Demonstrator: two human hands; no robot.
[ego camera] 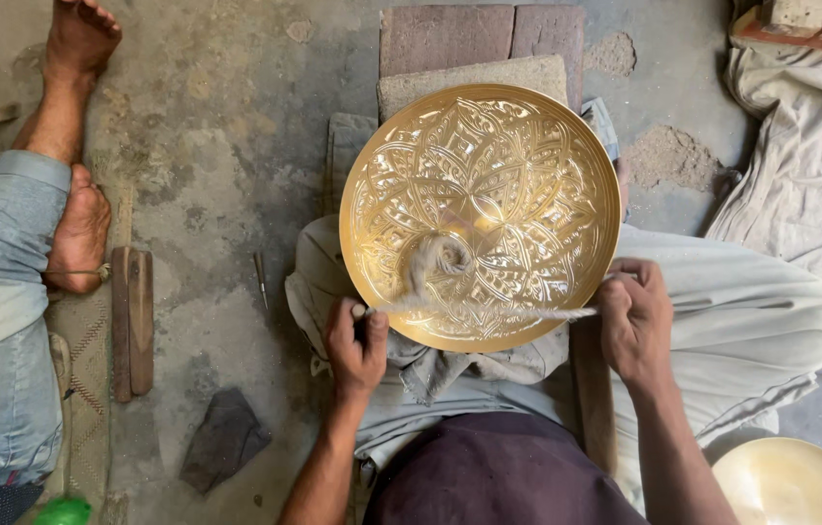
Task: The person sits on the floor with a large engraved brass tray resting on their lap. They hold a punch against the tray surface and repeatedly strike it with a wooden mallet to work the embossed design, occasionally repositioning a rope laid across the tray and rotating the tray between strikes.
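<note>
A large round engraved brass plate rests on my lap, over a grey cloth. My left hand is closed on one end of a stretched strand of pale fibre at the plate's near rim. My right hand grips the other end at the right rim. The strand lies across the plate's lower part. A tuft of the same fibre sits blurred on the plate's middle.
Another person's bare feet and blue-trousered legs lie at the left. Wooden blocks, a small metal tool and a dark stone lie on the concrete floor. Bricks stand behind the plate. A plain brass bowl sits bottom right.
</note>
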